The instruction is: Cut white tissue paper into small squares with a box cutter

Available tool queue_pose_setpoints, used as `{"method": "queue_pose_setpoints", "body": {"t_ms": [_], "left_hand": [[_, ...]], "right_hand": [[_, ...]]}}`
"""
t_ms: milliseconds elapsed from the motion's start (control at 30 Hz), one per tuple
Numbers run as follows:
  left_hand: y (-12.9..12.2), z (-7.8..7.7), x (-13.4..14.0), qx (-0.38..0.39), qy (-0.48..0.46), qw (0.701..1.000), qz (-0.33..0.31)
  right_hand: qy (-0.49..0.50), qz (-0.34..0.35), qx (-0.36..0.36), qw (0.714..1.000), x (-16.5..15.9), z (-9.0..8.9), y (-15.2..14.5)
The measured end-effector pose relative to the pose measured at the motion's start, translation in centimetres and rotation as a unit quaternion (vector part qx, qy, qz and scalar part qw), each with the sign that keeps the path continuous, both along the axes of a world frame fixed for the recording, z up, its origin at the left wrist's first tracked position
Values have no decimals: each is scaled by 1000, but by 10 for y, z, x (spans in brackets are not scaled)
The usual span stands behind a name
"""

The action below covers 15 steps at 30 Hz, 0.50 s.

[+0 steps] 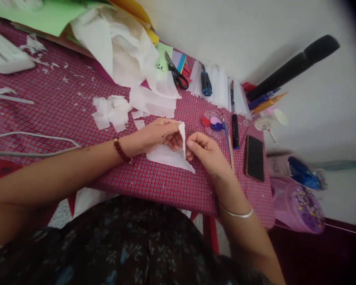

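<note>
Here, the left hand (164, 132) has the top of a thin white paper (182, 136) in its grip, mid-frame. The right hand (206, 150) has a narrow grip, right beside the paper's right edge; I can't tell if it pinches it. The paper is between both hands, over the red checked desk (148, 186).

I see a dark-red bead bracelet (119, 151) behind the left hand (163, 132), a silver bangle (237, 215) behind the right hand (206, 152), a black floral top (133, 241).
</note>
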<state>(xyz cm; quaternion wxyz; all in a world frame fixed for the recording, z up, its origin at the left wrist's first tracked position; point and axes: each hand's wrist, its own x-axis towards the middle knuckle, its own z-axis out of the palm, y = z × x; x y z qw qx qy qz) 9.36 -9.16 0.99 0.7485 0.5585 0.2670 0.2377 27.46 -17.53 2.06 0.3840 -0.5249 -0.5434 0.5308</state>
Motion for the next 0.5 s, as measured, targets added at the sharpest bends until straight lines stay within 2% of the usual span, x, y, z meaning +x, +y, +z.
{"method": "queue_pose_setpoints", "body": {"t_ms": [100, 167, 233, 300, 367, 500], "left_hand": [[4, -1, -3, -20, -7, 1000, -3], [4, 0, -5, 37, 22, 999, -19], [2, 1, -6, 133, 72, 987, -62], [-3, 1, -7, 239, 110, 957, -121], [-10, -1, -5, 334, 135, 920, -153], [-28, -6, 1, 480, 176, 852, -110]], "right_hand": [[-105, 129, -22, 986, 13, 9, -1], [-175, 204, -31, 963, 22, 13, -1], [-219, 242, -40, 945, 28, 16, -2], [-230, 256, -49, 937, 31, 17, -2], [-218, 266, -56, 938, 31, 16, -1], [-163, 276, -58, 946, 30, 9, 1]]}}
